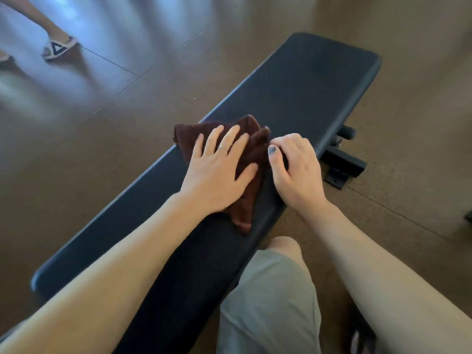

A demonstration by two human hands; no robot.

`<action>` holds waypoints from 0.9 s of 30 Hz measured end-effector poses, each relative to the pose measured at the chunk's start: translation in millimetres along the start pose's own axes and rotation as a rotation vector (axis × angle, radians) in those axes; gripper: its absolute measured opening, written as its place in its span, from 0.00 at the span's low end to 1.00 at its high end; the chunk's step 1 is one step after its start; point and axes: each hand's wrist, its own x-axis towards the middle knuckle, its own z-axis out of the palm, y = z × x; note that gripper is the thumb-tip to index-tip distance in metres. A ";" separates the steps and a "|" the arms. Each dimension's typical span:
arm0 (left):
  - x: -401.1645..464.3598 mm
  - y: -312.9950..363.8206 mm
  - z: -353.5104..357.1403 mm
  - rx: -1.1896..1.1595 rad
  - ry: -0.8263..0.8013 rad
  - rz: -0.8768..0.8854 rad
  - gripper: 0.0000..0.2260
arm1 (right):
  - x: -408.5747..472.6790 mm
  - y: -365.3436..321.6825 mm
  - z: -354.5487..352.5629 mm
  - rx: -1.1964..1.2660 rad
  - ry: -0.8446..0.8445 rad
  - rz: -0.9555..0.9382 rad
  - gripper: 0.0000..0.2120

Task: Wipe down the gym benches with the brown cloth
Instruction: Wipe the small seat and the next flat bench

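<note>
A long black padded gym bench [301,90] runs diagonally from lower left to upper right. A brown cloth [249,200] lies crumpled on the middle of its pad. My left hand [219,172] presses flat on the cloth with its fingers spread. Beside it, my right hand [296,167] has curled fingers and pinches the cloth's right edge near the bench's right side.
The bench's black metal foot and frame [342,164] stick out on the right over brown rubber flooring. Another person's sandalled foot [60,47] stands on the floor at far upper left. My knee in grey shorts [270,297] is against the bench's near side.
</note>
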 end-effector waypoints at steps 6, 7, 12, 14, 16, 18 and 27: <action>-52.5 10.1 0.7 -0.001 -0.053 0.125 0.32 | 30.4 44.5 -0.5 -0.130 0.119 0.308 0.23; -37.4 12.2 1.2 0.011 -0.034 0.114 0.32 | 30.0 46.8 3.5 -0.114 0.099 0.314 0.24; 35.1 40.0 2.3 0.051 -0.025 0.003 0.31 | 28.2 54.8 0.6 -0.124 0.092 0.258 0.26; 9.5 46.0 1.6 0.039 -0.038 0.022 0.32 | 27.8 56.1 -0.8 -0.083 0.085 0.235 0.26; -36.1 48.6 -2.3 0.022 -0.069 0.081 0.33 | 27.2 58.0 -0.6 -0.058 0.102 0.204 0.25; -69.3 48.2 -3.4 0.039 -0.124 0.097 0.33 | 26.6 60.8 1.7 -0.069 0.128 0.190 0.23; 32.7 80.3 2.6 0.066 -0.071 0.070 0.32 | 41.9 87.4 -19.3 -0.052 0.109 0.109 0.17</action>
